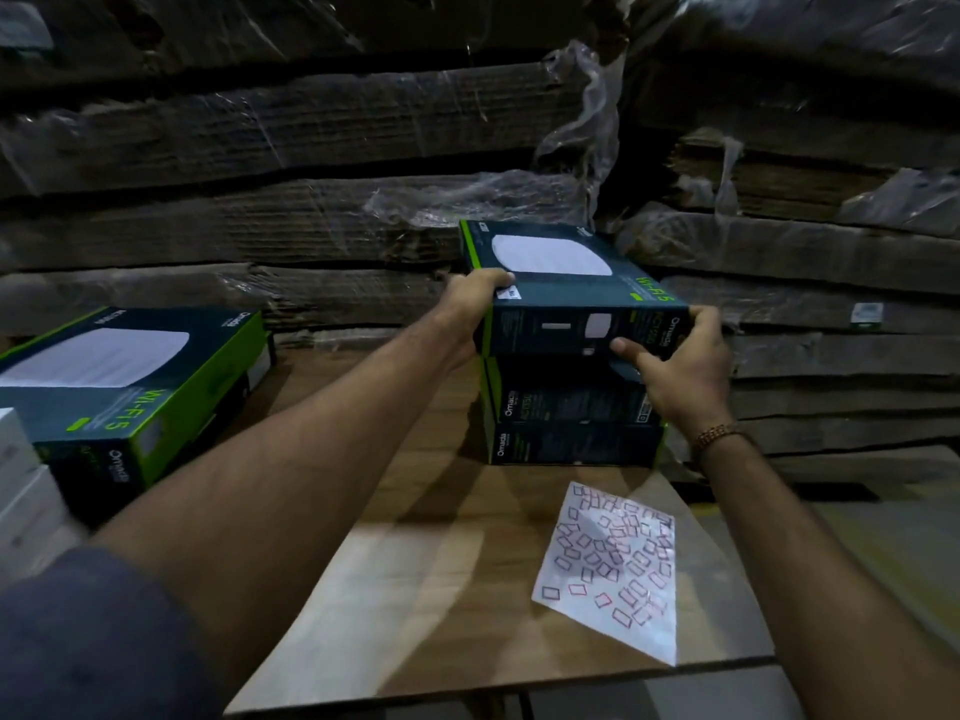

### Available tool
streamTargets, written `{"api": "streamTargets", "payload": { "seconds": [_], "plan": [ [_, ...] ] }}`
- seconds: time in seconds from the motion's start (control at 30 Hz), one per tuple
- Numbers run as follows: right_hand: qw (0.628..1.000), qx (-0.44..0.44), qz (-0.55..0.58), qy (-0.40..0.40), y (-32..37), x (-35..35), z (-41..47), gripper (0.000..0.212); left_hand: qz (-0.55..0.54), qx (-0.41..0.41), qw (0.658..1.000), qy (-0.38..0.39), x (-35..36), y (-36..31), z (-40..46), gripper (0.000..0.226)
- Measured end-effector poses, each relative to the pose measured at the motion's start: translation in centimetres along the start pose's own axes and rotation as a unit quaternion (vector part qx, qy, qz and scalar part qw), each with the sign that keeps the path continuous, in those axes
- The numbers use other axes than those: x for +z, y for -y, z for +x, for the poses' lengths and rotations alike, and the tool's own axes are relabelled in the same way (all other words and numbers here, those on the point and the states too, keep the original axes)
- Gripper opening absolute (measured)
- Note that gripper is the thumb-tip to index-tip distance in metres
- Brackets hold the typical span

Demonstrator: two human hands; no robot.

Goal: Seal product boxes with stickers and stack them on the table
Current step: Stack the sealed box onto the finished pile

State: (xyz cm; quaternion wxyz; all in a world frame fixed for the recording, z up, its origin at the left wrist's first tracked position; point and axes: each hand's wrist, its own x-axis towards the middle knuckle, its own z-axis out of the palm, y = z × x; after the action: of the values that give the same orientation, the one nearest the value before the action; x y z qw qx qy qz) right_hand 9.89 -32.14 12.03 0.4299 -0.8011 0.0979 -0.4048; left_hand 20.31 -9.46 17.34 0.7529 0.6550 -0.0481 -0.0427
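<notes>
- Head view: I hold a dark Wi-Fi product box (566, 288) at both near corners, my left hand (475, 298) curled over its left corner and my right hand (685, 371) gripping the right corner, thumb on the front face.
- The box sits on, or just above, the stack of boxes (571, 413) at the far side of the wooden table (415, 589); I cannot tell whether it is fully set down.
- Its long side runs left to right across me, slightly skewed against the stack below, so I judge that squaring it comes next.
- The sticker sheet (613, 558) lies near the stack, closer to my right arm.
- Another Wi-Fi box (130, 387) waits well left of the stack.
</notes>
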Motion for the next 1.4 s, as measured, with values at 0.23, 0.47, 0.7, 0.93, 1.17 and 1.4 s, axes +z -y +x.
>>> {"api": "streamTargets", "payload": {
  "seconds": [0.23, 0.47, 0.7, 0.93, 1.17, 1.4],
  "plan": [
    [0.997, 0.061, 0.001, 0.052, -4.1, 1.4, 0.4, 0.071, 0.060, -0.005, 0.998, 0.012, 0.8, 4.7, 3.1, 0.069],
    [0.996, 0.068, -0.027, 0.054, -4.8, 0.9, 0.5, 0.070, 0.070, 0.007, 0.994, 0.083, 0.0, 8.0, 2.4, 0.118],
    [0.994, 0.066, -0.031, 0.078, -5.3, 0.1, 0.6, 0.059, 0.156, 0.110, 0.975, 0.112, 0.1, 7.8, -1.5, 0.075],
    [0.990, 0.088, -0.008, 0.113, -6.0, -0.8, 0.4, 0.061, 0.222, 0.088, 0.957, 0.162, 0.0, 7.7, -1.1, 0.104],
    [0.990, 0.088, -0.004, 0.111, -6.1, -0.8, 0.3, 0.065, 0.250, 0.117, 0.943, 0.186, -0.7, 8.8, -0.7, 0.118],
    [0.993, 0.079, -0.018, 0.086, -6.2, -0.6, -0.4, 0.063, 0.242, 0.120, 0.944, 0.187, -0.5, 8.6, -1.4, 0.115]
  ]
}}
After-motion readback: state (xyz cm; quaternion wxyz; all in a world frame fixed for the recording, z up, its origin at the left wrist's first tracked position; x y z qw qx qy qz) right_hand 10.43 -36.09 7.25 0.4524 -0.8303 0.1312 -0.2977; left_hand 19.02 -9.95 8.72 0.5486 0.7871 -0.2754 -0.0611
